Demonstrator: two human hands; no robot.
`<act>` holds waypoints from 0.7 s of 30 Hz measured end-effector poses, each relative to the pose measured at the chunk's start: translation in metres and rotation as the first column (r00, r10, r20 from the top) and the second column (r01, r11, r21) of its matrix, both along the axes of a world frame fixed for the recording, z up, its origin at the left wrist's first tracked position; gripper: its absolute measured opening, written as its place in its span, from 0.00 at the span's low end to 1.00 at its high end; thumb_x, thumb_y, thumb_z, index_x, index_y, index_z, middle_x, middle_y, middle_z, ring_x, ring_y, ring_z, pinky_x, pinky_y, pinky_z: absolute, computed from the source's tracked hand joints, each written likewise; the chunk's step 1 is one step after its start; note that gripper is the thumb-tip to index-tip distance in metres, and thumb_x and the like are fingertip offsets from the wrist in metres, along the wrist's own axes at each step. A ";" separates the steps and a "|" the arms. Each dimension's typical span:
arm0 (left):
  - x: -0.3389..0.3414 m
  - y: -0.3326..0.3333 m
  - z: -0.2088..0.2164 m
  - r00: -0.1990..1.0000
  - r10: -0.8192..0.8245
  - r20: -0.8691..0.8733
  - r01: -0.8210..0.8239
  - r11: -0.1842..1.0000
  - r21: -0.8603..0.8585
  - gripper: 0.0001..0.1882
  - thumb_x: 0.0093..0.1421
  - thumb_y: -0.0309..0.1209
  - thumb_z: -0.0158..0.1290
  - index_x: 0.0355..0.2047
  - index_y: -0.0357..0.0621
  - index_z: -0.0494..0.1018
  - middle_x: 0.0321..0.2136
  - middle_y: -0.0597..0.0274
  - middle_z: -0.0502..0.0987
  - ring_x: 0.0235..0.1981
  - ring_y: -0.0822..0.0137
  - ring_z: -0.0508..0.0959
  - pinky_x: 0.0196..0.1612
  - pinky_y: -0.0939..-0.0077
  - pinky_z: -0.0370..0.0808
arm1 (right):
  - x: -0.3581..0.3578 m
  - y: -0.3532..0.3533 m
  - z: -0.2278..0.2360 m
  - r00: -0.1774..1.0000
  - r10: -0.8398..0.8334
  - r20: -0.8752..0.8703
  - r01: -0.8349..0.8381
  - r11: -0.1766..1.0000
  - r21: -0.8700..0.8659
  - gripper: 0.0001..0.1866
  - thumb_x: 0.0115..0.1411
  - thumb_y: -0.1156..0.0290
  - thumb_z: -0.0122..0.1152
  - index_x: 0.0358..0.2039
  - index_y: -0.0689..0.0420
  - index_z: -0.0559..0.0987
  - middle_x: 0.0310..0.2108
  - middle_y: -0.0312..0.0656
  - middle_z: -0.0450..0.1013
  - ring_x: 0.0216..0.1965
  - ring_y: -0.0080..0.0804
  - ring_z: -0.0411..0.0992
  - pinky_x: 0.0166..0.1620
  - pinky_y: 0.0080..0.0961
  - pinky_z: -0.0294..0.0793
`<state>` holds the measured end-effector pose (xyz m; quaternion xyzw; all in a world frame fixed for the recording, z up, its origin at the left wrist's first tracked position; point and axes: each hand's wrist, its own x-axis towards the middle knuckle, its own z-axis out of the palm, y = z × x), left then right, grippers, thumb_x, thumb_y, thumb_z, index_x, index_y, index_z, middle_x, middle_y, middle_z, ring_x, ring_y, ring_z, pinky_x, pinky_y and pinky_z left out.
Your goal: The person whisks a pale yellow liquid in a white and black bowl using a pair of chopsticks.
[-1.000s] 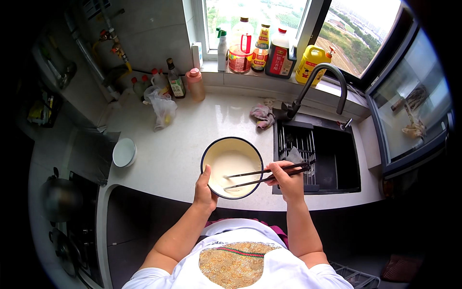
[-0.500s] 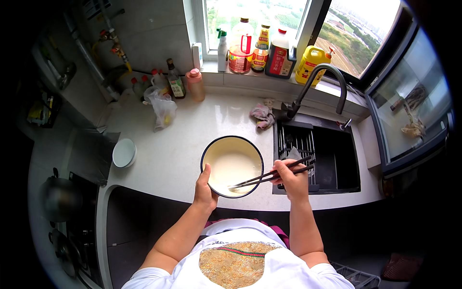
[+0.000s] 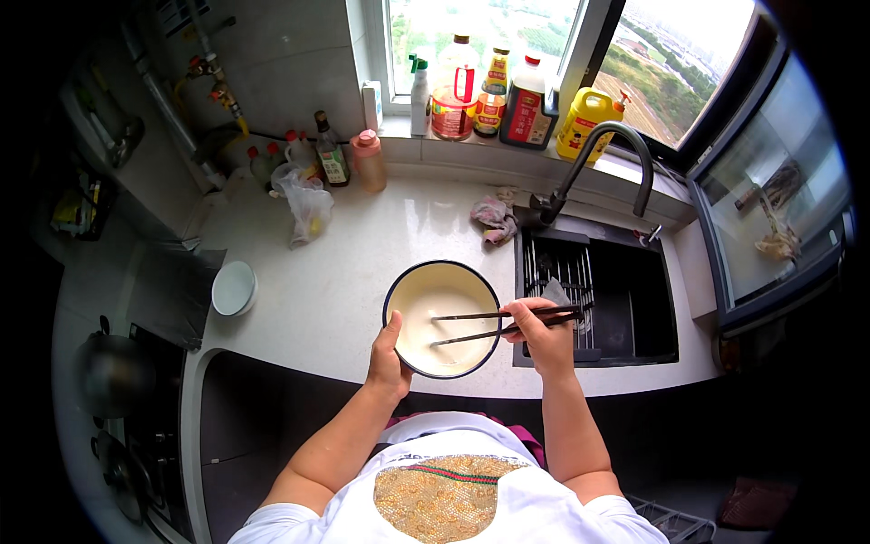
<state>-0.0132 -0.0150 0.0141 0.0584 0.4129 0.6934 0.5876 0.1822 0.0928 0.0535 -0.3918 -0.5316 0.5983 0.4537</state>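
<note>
A cream-coloured bowl [image 3: 478, 292] with a dark blue rim is at the counter's front edge, with a pale, whitish content spread over its bottom. My left hand [image 3: 389, 359] grips the bowl's left side, thumb up at the rim and fingers hidden beneath. In my right hand [image 3: 544, 337] is a pair of dark chopsticks [image 3: 480, 316], held over the bowl's right rim. Their tips are spread apart and reach into the pale content.
A white bowl [image 3: 235, 288] stands at the counter's left. Behind are a plastic bag [image 3: 306, 204], a pink-capped bottle [image 3: 368, 161] and a crumpled cloth [image 3: 494, 219]. The black sink [image 3: 634, 304] with its faucet [image 3: 645, 172] lies right. Several bottles line the windowsill.
The chopsticks' tips have moved apart from each other and up, away from the bowl's near wall. The bowl has shifted slightly right and nearer to me.
</note>
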 end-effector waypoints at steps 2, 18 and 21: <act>0.000 0.000 0.002 1.000 -0.002 0.002 0.002 1.000 -0.005 0.30 0.62 0.49 0.46 0.55 0.39 0.62 0.51 0.54 0.70 0.54 0.60 0.68 0.57 0.66 0.65 | 0.004 0.005 -0.008 0.997 -0.078 -0.012 0.078 0.997 0.009 0.08 0.57 0.71 0.62 0.27 0.63 0.79 0.23 0.43 0.76 0.19 0.25 0.75 0.22 0.17 0.77; 0.002 0.003 0.004 1.000 0.001 0.001 -0.001 1.000 -0.007 0.29 0.62 0.49 0.45 0.53 0.38 0.63 0.49 0.54 0.71 0.51 0.63 0.71 0.53 0.69 0.68 | 0.001 -0.002 -0.015 0.989 -0.148 -0.019 0.149 0.982 0.117 0.09 0.58 0.70 0.61 0.29 0.63 0.78 0.25 0.43 0.76 0.20 0.23 0.74 0.24 0.17 0.77; -0.003 0.000 0.003 1.000 -0.011 -0.023 0.011 1.000 -0.010 0.29 0.62 0.49 0.45 0.55 0.40 0.62 0.51 0.55 0.69 0.54 0.61 0.68 0.57 0.66 0.64 | 0.014 0.009 -0.006 0.976 -0.216 -0.004 0.213 0.961 0.178 0.09 0.58 0.69 0.61 0.28 0.62 0.78 0.22 0.42 0.75 0.20 0.23 0.74 0.23 0.16 0.76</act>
